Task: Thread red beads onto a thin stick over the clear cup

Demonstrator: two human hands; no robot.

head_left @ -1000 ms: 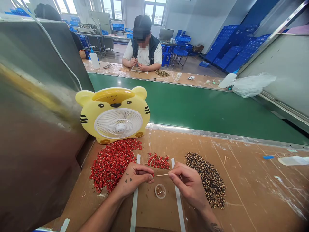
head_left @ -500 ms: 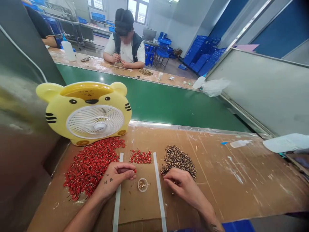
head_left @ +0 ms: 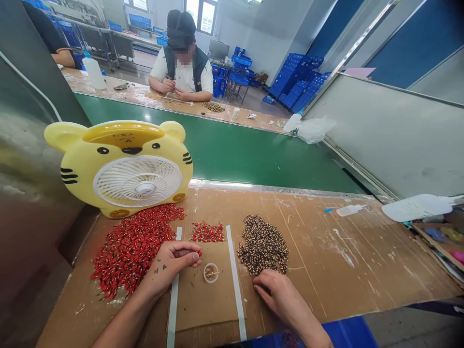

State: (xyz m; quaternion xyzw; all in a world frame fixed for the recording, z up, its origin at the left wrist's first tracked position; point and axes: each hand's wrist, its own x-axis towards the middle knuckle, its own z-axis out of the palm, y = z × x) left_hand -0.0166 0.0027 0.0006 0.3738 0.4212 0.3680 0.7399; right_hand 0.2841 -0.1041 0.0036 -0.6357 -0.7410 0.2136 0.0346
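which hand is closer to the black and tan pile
The right. The right hand is at the near edge of the black and tan pile; the left hand is farther off to its left, beyond the right-hand tape strip, pinching a small red piece.

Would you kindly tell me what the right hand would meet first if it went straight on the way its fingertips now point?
The right hand points roughly leftward, so probably the pale strip first, with the small cup farther on; the hand's height above the strip is hard to judge.
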